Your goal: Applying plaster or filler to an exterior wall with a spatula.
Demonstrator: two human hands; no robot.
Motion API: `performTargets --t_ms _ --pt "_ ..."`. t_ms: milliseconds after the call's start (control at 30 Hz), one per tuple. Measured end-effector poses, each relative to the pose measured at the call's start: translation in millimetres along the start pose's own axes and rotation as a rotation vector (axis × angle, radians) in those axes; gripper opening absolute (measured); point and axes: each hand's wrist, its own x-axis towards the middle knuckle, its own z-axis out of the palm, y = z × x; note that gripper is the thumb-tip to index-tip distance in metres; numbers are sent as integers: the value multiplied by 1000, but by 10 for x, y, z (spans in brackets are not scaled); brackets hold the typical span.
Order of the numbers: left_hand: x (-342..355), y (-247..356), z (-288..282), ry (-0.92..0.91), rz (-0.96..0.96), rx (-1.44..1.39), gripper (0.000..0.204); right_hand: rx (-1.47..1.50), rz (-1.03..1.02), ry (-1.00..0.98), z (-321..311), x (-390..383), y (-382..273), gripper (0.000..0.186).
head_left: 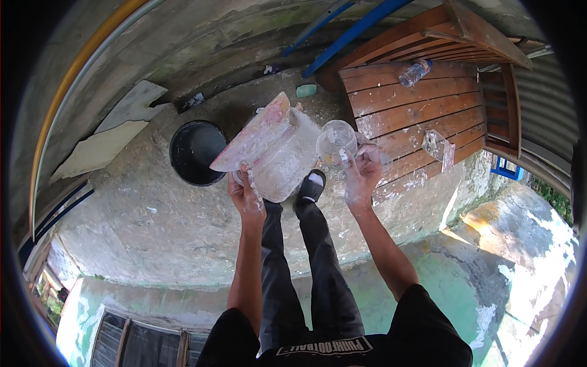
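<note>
My left hand [246, 192] grips an angled, plaster-smeared board [278, 150], pale pink on its raised face and coated in whitish grey, at the middle of the head view. My right hand [361, 168], whitened on the fingers, holds a clear plastic cup [335, 137] just right of the board, with its thumb against it. Whether the cup has anything in it is hard to tell. Below the board, my sandalled foot [310, 186] rests on the stained concrete ground [153, 214].
A black bucket [178, 156] stands at left, near pale broken sheets [104, 153]. A wooden bench [413, 98] at right bears a plastic bottle [414, 73] and a clear bag [437, 147]. A green object [306, 90] lies by the wall, under blue bars [348, 43].
</note>
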Motion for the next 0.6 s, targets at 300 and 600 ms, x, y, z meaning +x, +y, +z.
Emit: performTargets --t_ms 300,600 --pt "97 112 -171 41 7 45 24 125 509 256 -746 417 663 27" --pt "320 161 -1154 93 248 427 44 -620 10 -459 130 -57 826 34"
